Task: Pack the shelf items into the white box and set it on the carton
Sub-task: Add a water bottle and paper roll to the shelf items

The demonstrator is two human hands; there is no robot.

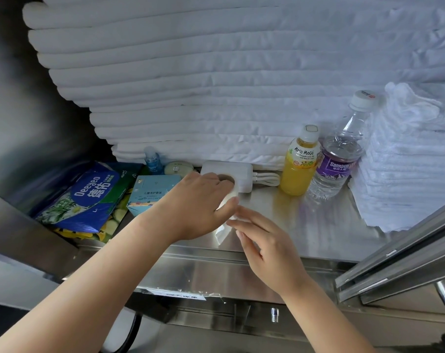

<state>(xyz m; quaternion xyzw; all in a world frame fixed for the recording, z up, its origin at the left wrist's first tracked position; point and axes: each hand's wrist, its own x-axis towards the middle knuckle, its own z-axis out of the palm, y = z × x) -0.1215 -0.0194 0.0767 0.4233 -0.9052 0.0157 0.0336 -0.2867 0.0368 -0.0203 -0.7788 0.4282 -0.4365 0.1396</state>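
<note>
Your left grip [198, 207] curls over the left end of the white box [241, 174], lying left-to-right far on the shelf [305, 225], as your right grip [264, 248] hovers nearer, straight-fingered and empty.

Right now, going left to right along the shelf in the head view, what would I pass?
Deeyeo pack, light blue box, white charger, Mogu Mogu bottle, water bottle, stack of white cloths.
</note>
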